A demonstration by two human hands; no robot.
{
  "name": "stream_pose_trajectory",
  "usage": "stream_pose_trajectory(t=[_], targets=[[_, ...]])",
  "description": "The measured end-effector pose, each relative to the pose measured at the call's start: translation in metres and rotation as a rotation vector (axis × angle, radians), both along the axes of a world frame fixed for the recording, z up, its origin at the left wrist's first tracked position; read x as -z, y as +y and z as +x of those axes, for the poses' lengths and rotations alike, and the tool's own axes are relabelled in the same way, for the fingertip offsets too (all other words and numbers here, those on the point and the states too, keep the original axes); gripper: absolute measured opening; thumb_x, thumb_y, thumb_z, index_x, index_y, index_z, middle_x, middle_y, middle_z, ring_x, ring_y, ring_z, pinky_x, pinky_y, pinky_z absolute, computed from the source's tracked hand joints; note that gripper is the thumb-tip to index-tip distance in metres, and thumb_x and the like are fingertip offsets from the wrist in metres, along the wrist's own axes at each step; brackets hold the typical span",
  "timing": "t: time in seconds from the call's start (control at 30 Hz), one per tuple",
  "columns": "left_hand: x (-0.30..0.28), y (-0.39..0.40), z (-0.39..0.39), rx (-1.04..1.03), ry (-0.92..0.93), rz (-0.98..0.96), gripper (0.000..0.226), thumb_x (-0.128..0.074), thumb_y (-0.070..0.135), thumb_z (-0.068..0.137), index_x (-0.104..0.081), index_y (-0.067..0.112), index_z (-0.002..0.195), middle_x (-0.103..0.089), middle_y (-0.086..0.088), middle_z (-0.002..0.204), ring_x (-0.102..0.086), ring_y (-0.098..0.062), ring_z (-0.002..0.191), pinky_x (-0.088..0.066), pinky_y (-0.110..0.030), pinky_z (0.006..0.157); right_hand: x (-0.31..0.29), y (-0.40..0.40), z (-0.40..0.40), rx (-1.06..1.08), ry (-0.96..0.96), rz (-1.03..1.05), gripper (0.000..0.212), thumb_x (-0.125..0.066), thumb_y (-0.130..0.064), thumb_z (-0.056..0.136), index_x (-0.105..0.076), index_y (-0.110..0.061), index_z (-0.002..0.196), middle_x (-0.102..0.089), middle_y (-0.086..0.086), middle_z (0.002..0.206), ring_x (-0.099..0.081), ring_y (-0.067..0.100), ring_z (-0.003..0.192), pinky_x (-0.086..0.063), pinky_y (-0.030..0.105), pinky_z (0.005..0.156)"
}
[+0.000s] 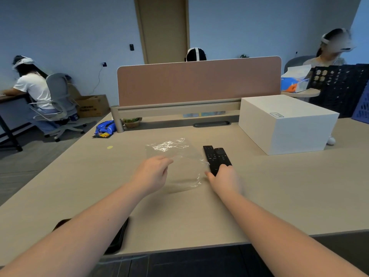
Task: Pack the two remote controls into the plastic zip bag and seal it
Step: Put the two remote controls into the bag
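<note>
Two black remote controls lie side by side on the beige desk, one (208,154) on the left and one (222,156) on the right. My right hand (224,179) is closed around their near ends. A clear plastic zip bag (175,156) lies crumpled just left of the remotes. My left hand (153,172) pinches the bag's near edge between thumb and fingers, lifting it slightly.
A white box (287,124) stands at the right rear of the desk (279,196). A pink divider panel (199,80) runs along the back. A blue snack packet (104,128) lies far left. A dark phone (117,238) rests near the front edge under my left forearm. Other people sit around.
</note>
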State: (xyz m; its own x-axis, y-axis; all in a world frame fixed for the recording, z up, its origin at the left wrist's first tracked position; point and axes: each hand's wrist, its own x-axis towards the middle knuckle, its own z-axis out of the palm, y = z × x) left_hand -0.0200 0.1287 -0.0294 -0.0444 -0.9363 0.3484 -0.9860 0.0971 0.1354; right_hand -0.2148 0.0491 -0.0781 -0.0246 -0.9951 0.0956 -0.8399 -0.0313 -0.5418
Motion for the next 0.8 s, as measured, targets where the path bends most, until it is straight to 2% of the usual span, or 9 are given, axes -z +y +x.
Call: stream_pose_trajectory(t=[0.13, 0.27, 0.37, 0.43, 0.53, 0.63, 0.73, 0.8], targets=[[0.003, 0.0, 0.001, -0.011, 0.0, 0.001, 0.033, -0.047, 0.003, 0.086, -0.062, 0.009, 0.114, -0.067, -0.012, 0.113, -0.06, -0.033, 0.106, -0.054, -0.045, 0.082, -0.006, -0.01, 0.008, -0.002, 0.105, 0.023, 0.048, -0.056, -0.049, 0.086, -0.054, -0.01, 0.114, -0.055, 0.01, 0.118, -0.061, 0.028, 0.101, -0.046, 0.033, 0.073], [0.006, -0.002, 0.001, -0.005, 0.015, -0.002, 0.033, -0.048, 0.002, 0.084, -0.063, 0.01, 0.112, -0.068, -0.013, 0.11, -0.06, -0.033, 0.105, -0.054, -0.046, 0.081, -0.005, -0.013, 0.01, 0.017, 0.122, 0.029, 0.037, -0.054, -0.039, 0.087, -0.057, -0.009, 0.108, -0.053, 0.01, 0.117, -0.061, 0.028, 0.096, -0.042, 0.032, 0.069], [0.006, -0.003, 0.001, -0.02, 0.004, 0.023, 0.034, -0.047, 0.004, 0.085, -0.061, 0.011, 0.116, -0.066, -0.012, 0.115, -0.058, -0.032, 0.109, -0.053, -0.043, 0.085, -0.003, -0.014, 0.008, 0.057, -0.003, 0.005, 0.033, -0.052, -0.04, 0.085, -0.058, -0.009, 0.095, -0.057, 0.011, 0.108, -0.062, 0.031, 0.089, -0.047, 0.033, 0.07], [0.005, -0.005, 0.0, -0.03, 0.007, 0.058, 0.036, -0.045, 0.003, 0.086, -0.059, 0.01, 0.118, -0.064, -0.012, 0.118, -0.056, -0.032, 0.113, -0.05, -0.041, 0.089, -0.008, -0.015, 0.003, 0.082, -0.115, -0.002, 0.031, -0.053, -0.04, 0.083, -0.056, -0.01, 0.084, -0.063, 0.012, 0.098, -0.062, 0.031, 0.081, -0.047, 0.033, 0.065], [0.002, -0.01, -0.004, -0.064, -0.003, 0.128, 0.039, -0.043, 0.003, 0.087, -0.054, 0.012, 0.124, -0.06, -0.01, 0.125, -0.051, -0.03, 0.119, -0.046, -0.039, 0.096, -0.025, -0.012, -0.005, 0.061, -0.305, -0.049, 0.031, -0.056, -0.039, 0.081, -0.062, -0.008, 0.083, -0.068, 0.01, 0.085, -0.062, 0.031, 0.076, -0.042, 0.028, 0.057], [-0.001, -0.016, -0.012, -0.101, 0.029, 0.175, 0.042, -0.044, 0.005, 0.089, -0.05, 0.015, 0.129, -0.056, -0.007, 0.131, -0.048, -0.027, 0.123, -0.043, -0.035, 0.1, -0.049, 0.001, -0.01, -0.001, -0.432, -0.145, 0.031, -0.06, -0.037, 0.082, -0.055, -0.012, 0.065, -0.055, 0.003, 0.063, -0.054, 0.027, 0.066, -0.035, 0.029, 0.05], [-0.004, -0.019, -0.023, -0.139, 0.099, 0.183, 0.041, -0.046, 0.007, 0.09, -0.05, 0.015, 0.13, -0.057, -0.008, 0.132, -0.05, -0.027, 0.123, -0.04, -0.032, 0.099, -0.069, 0.02, -0.018, -0.092, -0.551, -0.214, 0.036, -0.063, -0.039, 0.08, -0.061, -0.004, 0.071, -0.049, 0.002, 0.061, -0.048, 0.022, 0.061, -0.037, 0.03, 0.054], [-0.006, -0.02, -0.026, -0.179, 0.187, 0.156, 0.039, -0.049, 0.007, 0.09, -0.053, 0.015, 0.128, -0.058, -0.007, 0.132, -0.052, -0.027, 0.121, -0.041, -0.032, 0.099, -0.08, 0.037, -0.029, -0.183, -0.561, -0.212, 0.035, -0.065, -0.039, 0.079, -0.064, -0.005, 0.074, -0.047, 0.001, 0.058, -0.045, 0.019, 0.057, -0.038, 0.031, 0.056]])
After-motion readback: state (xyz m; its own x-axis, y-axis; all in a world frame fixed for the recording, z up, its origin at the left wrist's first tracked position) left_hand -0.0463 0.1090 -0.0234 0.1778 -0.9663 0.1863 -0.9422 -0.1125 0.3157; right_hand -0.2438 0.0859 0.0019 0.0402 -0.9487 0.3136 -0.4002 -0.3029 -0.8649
